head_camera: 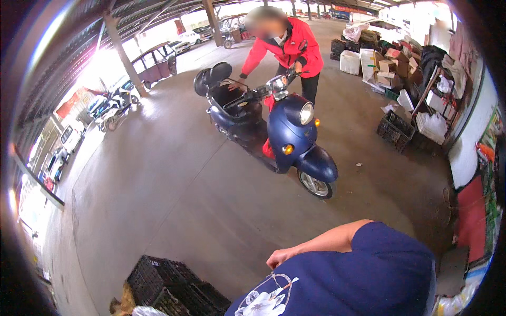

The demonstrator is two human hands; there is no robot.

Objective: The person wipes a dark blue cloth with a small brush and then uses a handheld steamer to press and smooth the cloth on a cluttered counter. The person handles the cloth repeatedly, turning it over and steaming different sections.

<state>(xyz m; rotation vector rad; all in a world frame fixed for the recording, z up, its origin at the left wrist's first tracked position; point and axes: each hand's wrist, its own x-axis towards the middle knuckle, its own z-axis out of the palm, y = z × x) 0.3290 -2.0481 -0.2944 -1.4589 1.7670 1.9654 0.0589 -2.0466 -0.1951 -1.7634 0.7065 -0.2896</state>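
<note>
My right hand (278, 257) is bent in front of my dark blue short-sleeved T-shirt (336, 280), which has a white flower print. The fingers curl in and are partly hidden by the shirt, so I cannot see whether they hold anything. Out of view is my left hand. Several black plastic crates (158, 272) stand at the lower left. Ahead of me is a dark blue motor scooter (294, 134) with its seat raised (219, 73). A person in a red jacket (304, 47) leans over it, one hand at the handlebar, the other by the open seat compartment.
Cardboard boxes (389, 69), white foam boxes (350, 62) and a black crate (395, 128) are heaped along the right side. A metal post (124, 55) rises at the left. Parked motorcycles (114, 104) and a dark red three-wheeled vehicle (154, 65) stand beyond it.
</note>
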